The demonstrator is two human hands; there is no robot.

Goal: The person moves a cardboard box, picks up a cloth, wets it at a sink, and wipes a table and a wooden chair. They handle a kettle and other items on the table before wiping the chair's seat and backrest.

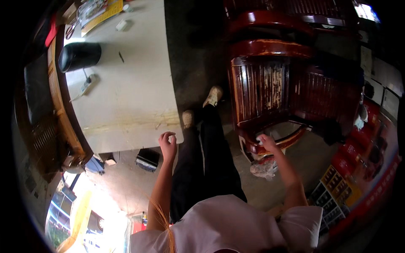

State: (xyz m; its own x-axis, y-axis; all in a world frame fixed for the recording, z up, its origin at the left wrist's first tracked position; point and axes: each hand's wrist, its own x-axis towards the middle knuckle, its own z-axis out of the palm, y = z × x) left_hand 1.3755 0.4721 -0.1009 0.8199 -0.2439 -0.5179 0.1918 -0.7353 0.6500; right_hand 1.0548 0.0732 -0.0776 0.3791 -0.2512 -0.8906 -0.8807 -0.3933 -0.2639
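Observation:
My left hand (168,145) is beside the near right corner of a pale tabletop (130,105). Its fingers are loosely bent, with a gap between them and the thumb, and I see nothing held. Over the curved armrest of a dark red wooden bench (270,148), my right hand (267,143) is closed around a small white wad (259,139), which looks like cloth or tissue. Most of that wad is hidden by the fingers. Whether it touches the armrest, I cannot tell. The bench's slatted seat (263,90) is worn, with pale patches showing through.
A dark cylinder (80,57), a white power strip (87,85), a small white box (123,25) and scissors (72,30) lie on the table. Beneath the armrest is a clear plastic bag (263,169). A black object (147,160) sits below the table edge. Red boxes (356,143) stand at right.

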